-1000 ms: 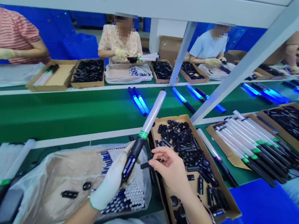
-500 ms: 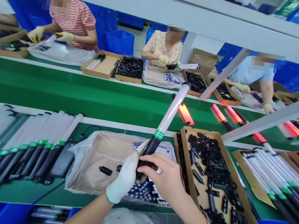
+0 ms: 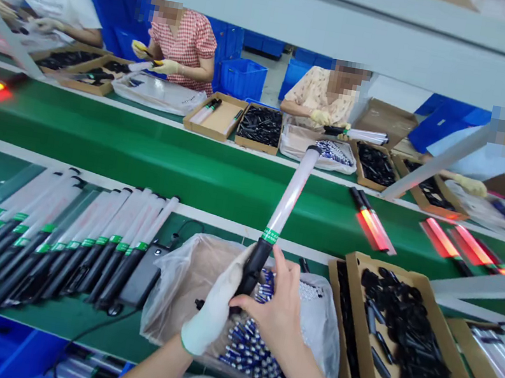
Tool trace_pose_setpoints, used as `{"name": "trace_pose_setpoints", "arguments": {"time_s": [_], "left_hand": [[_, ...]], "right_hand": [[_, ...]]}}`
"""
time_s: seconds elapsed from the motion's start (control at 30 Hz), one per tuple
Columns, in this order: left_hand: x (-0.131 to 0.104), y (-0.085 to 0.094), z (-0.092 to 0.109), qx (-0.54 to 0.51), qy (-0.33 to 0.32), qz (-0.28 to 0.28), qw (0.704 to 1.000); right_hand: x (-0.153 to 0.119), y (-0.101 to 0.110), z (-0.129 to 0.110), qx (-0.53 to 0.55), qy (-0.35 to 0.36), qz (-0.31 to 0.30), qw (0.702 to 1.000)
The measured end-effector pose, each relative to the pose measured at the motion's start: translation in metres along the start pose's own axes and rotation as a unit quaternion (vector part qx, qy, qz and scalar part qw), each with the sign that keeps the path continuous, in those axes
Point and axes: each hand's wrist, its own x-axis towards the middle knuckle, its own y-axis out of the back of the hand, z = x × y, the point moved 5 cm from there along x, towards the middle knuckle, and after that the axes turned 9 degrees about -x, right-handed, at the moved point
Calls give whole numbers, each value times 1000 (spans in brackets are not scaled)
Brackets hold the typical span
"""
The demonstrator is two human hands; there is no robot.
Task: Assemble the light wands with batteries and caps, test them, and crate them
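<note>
From where I stand, the light stick with a milky tube and black handle (image 3: 285,204) leans above the clear-plastic-lined tray (image 3: 189,262) of blue-and-silver batteries (image 3: 247,349). The white-gloved left hand (image 3: 216,302) grips its handle. The bare right hand (image 3: 280,303) has its fingers spread, not closed around anything, with the thumb at the handle's lower end. If the gloved grip becomes loose, or the thumb pushes sideways, I think the stick could slip down onto the batteries. On its shiny green band (image 3: 270,235) there is small pale writing, too small for reading; I find no readable brand.
</note>
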Motion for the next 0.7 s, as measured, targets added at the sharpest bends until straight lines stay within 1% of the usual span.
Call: {"name": "trace_pose_setpoints", "arguments": {"time_s": [0.07,0.13,0.2,0.23,0.33,0.4,0.47,0.53,0.6,0.67,0.7], "left_hand": [[11,-5,8,-24,47,-15,998],[25,-5,10,-30,120,-6,992],[44,0,3,-45,185,10,982],[55,4,-1,-52,207,9,977],[88,14,-16,-61,231,-17,971],[105,16,-23,-57,224,-37,972],[116,11,-26,-53,209,-54,975],[122,2,-30,-40,201,-69,976],[124,-7,-33,-22,205,-82,975],[124,-13,-34,-2,208,-87,974],[123,-15,-35,9,209,-87,974]], "right_hand": [[5,-17,15,33,-52,-12,998],[9,-27,34,93,-96,-15,991],[10,-29,60,151,-140,1,979],[9,-28,74,171,-163,10,972],[1,-21,113,183,-233,8,955],[-1,-17,128,160,-256,-9,953],[4,-16,129,124,-238,-24,963],[17,-19,121,91,-189,-30,977],[33,-26,111,73,-135,-35,988],[47,-34,104,67,-100,-21,992],[52,-38,103,66,-99,-5,993]]}}
